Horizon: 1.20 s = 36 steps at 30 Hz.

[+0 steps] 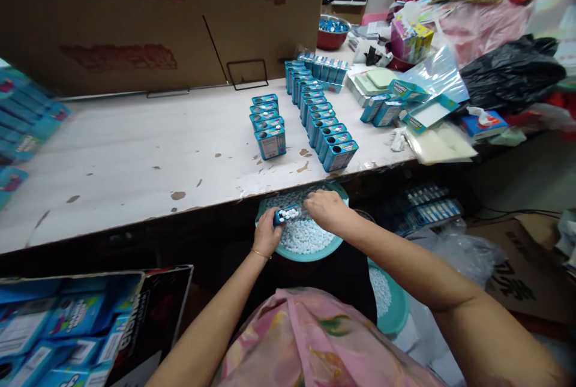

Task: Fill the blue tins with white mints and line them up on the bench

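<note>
My left hand (pixel 266 233) is closed around a small blue tin (pixel 278 218), held tilted over a teal basin (pixel 310 257). White candies (pixel 288 213) show at the tin's mouth. Close by on the right, my right hand (pixel 324 207) has its fingers curled together. Something see-through seems to sit between it and the tin, but its kind is unclear. Loose white candies (pixel 306 236) fill the basin beneath both hands. On the table, blue tins with round holes on top stand in a short row (pixel 271 144) and a longer row (pixel 341 157).
A large cardboard box (pixel 180 21) stands along the table's back. Blue packs (pixel 389 112), papers and bags crowd the right side. A second teal basin (pixel 398 309) sits low at right; a carton of blue boxes (pixel 72 315) is at lower left. The table edge (pixel 211 200) runs before me.
</note>
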Available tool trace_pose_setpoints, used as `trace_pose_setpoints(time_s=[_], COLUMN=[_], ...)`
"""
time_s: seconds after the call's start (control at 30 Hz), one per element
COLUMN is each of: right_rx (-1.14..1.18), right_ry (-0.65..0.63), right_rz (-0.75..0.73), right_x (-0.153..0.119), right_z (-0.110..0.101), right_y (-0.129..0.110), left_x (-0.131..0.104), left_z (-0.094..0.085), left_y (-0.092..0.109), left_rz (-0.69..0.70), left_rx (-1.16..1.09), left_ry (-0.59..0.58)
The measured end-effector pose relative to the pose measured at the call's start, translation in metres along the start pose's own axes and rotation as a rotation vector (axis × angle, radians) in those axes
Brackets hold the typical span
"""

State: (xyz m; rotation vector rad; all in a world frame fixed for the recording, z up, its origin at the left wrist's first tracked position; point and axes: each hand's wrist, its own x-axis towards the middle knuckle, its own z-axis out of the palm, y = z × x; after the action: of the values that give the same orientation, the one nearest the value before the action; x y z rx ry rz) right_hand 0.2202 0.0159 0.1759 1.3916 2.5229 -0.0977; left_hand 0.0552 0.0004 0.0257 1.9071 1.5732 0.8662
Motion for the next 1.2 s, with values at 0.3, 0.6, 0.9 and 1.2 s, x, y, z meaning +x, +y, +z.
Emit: trace_pose_setpoints(time_s=[0.3, 0.6, 0.9, 1.2], right_rx=[0.016, 0.387, 0.825, 0.784], right_ry=[-0.021, -0.165, -0.03, 0.113], right_rz=[0.127, 0.407, 0.358, 0.169], right_x=[-0.023, 0.017, 0.041, 0.003], right_z=[0.015, 0.153, 0.183, 0.082], right_y=[0.034, 0.026, 0.015, 0.047], left_x=[0.003, -0.013, -0.013, -0.005], left_z=[-0.005, -0.028, -0.032, -0.029], left_y=[-0.001, -0.021, -0.035, -0.009], left_rz=[-0.009, -0.254, -0.312, -0.165], left_rx=[-0.065, -0.28, -0.455, -0.172], left_ry=[0.064, 0.159, 0.212, 0.134])
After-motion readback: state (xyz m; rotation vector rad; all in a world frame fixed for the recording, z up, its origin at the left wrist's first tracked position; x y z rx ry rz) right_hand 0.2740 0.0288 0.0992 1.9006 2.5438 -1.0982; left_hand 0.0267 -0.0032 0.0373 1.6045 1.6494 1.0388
